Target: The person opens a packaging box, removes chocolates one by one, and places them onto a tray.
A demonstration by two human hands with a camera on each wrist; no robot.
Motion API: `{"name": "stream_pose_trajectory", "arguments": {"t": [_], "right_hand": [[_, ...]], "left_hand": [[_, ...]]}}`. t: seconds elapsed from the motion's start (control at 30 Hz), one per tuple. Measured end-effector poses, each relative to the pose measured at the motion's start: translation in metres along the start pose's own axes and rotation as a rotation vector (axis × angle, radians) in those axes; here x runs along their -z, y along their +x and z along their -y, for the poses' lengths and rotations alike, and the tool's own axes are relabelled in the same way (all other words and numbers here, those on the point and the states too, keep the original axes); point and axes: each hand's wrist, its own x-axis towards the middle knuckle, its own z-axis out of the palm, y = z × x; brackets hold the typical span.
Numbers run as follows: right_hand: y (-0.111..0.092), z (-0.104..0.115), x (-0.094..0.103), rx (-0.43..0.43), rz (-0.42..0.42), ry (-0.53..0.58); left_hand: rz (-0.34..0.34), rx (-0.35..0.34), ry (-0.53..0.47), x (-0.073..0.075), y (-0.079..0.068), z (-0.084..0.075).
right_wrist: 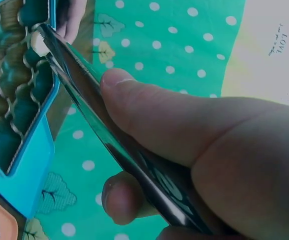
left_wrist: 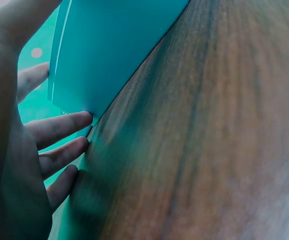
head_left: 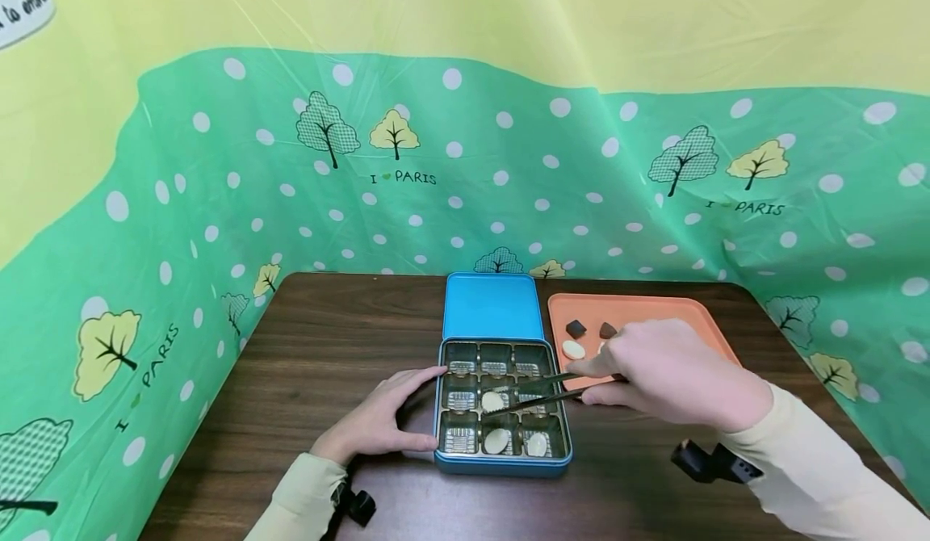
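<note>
The white oval piece (head_left: pixel 492 401) looks light, stiff and perhaps slippery, best pinched across its sides; it sits between the tips of the black tongs (head_left: pixel 538 402), ahead of the right hand (head_left: pixel 664 373) gripping them, mid-way across the blue tin (head_left: pixel 501 467); the left hand's (head_left: pixel 381 416) spread fingers touch the tin's side.

The tongs (right_wrist: pixel 134 160) look like polished dark metal, glossy enough to throw bright streaks, with toothed tips. The box (head_left: pixel 504 467) has smooth, painted-looking blue walls with a slight sheen; its lid (head_left: pixel 492 307) is smooth too. Inside, the insert (head_left: pixel 460 438) looks like thin, shiny moulded plastic, ribbed on its floors. The white pieces (head_left: pixel 497 442) appear smooth. The tray (head_left: pixel 639 307) seems matt plastic, the table (head_left: pixel 349 323) grained dark wood, softly glossy, the backdrop (head_left: pixel 436 202) smooth, creased sheeting, the sleeve (head_left: pixel 821 460) matt cloth
</note>
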Motion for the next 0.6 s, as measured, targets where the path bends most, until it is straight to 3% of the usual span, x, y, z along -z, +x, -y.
{"name": "stream_pose_trajectory", "arguments": {"t": [0.2,0.6], "right_hand": [[-0.012,-0.011,0.008,-0.050,-0.047,-0.062],[-0.034,-0.037,0.015,-0.232,0.008,-0.088]], "left_hand": [[-0.002,-0.006,-0.001,-0.001,0.000,0.000],[0.002,-0.008,-0.006,0.000,0.000,0.000]]}}
